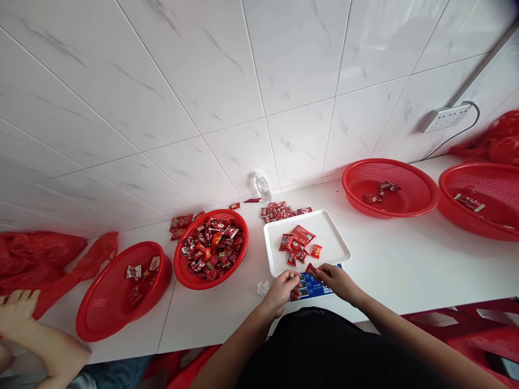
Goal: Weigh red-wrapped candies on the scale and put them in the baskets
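Note:
My right hand (pixel 340 282) pinches a small red candy packet (pixel 311 269) over the near edge of a white tray (pixel 334 246). Close by on the left, my left hand (pixel 280 292) has its fingers curled and pressed together; what they hold, if anything, I cannot make out. In the tray lie a larger red packet (pixel 302 235) and several small red wrapped candies (pixel 317 250). The tray sits on a scale whose blue panel (pixel 320 290) shows below my hands, partly covered by them.
A red basket full of wrapped candies (pixel 214 246) stands left of the tray. Other red baskets (pixel 101 302) (pixel 399 208) (pixel 466 216) hold a few packets. Behind the tray are a candy pile (pixel 279 212) and a water bottle (pixel 263 187). Another person's hand (pixel 18 310) is far left.

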A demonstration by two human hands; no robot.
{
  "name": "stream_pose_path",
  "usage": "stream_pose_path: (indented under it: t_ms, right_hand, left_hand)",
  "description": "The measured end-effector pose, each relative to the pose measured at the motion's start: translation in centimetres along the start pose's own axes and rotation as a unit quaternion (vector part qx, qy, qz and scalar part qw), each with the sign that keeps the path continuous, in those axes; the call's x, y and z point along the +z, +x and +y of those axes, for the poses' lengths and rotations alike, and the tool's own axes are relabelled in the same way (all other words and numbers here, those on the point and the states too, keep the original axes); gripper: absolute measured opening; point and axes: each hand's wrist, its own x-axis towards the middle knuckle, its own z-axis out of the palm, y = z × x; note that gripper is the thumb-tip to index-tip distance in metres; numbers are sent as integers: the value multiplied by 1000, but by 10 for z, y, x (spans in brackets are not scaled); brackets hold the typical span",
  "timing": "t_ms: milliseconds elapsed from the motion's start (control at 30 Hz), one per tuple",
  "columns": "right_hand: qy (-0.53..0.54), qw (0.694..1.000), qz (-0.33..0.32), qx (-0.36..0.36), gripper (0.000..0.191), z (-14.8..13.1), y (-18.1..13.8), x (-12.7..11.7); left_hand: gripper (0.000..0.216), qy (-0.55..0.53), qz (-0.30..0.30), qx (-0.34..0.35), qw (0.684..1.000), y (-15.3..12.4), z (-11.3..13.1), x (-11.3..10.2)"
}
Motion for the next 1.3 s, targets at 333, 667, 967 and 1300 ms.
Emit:
stream_pose_path:
  t_ms: [333,667,967,1300]
  right_hand:
    - [90,995,30,29,40,13,16,-11]
    - [-306,940,-25,-149,41,10,24,-3]
    - [-362,916,21,-171,39,-12,51,-18]
    - [-452,870,-64,-183,51,-17,85,-23]
  left_hand:
    - [27,7,-9,-10,1000,-5,-1,-7]
    - [28,14,-6,-7,1000,-5,-6,-9]
    - [34,13,6,1,1000,-5,-10,-9]
    - [31,-10,36,4,999,-13,-21,5]
